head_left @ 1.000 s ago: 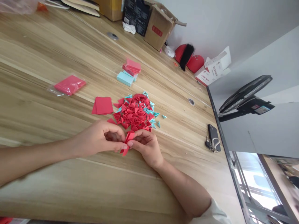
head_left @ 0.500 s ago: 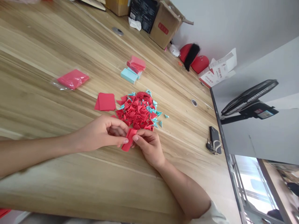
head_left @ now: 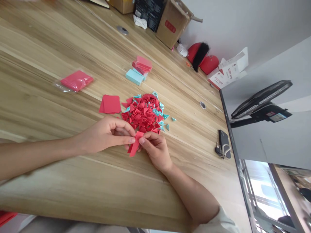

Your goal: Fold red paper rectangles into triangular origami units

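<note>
Between my two hands is a folded strip of red paper [head_left: 135, 146], its lower end split into two layers. My left hand [head_left: 116, 134] pinches its left edge with thumb and fingertips. My right hand [head_left: 155, 149] grips the right side, the thumb lying on top. Just beyond the fingers lies a heap of folded red paper triangles [head_left: 143, 116], with light blue folded triangles [head_left: 159, 113] along its far and right sides. A ring-like red folded piece [head_left: 150, 99] rests at the heap's far end. Left of it sit flat red paper squares [head_left: 111, 104].
A bagged red paper stack [head_left: 77, 81] lies at the left; blue [head_left: 134, 76] and red paper packs [head_left: 143, 64] are farther back. Cardboard box [head_left: 172, 24], red item with a black band [head_left: 194, 53] and sticky note box [head_left: 227, 71] line the wall. Keys [head_left: 222, 152], black fan [head_left: 262, 100] stand right.
The red strip has turned slightly more upright, and its lower end now shows two separated layers. My left fingers have shifted a little upward along it. The view has moved slightly.
</note>
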The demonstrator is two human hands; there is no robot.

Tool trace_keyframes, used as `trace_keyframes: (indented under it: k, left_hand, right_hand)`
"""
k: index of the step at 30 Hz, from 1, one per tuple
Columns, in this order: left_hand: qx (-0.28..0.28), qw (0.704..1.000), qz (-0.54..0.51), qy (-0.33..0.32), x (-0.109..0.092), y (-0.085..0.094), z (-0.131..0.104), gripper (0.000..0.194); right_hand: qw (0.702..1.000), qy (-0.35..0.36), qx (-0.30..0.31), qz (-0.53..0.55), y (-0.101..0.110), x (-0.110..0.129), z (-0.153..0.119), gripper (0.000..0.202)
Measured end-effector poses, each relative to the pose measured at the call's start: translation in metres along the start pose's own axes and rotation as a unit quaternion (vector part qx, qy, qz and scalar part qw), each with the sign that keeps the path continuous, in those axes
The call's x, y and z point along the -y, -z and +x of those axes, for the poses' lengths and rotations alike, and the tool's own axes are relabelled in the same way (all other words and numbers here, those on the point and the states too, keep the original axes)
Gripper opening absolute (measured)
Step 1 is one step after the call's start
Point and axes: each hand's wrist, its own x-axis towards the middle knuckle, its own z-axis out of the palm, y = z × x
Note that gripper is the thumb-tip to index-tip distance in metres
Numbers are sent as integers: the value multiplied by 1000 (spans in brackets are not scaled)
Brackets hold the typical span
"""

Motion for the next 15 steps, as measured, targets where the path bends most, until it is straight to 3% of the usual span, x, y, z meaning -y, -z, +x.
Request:
trace_keyframes:
  k: [6,15]
  left_hand:
    - [-6,999,19,31,-2,1,0,15]
    - [3,999,24,24,-5,1,0,12]
  right_hand:
    - [1000,2,0,0,1,0,0,30]
    - [1000,-5,1,-16,0,0,1,35]
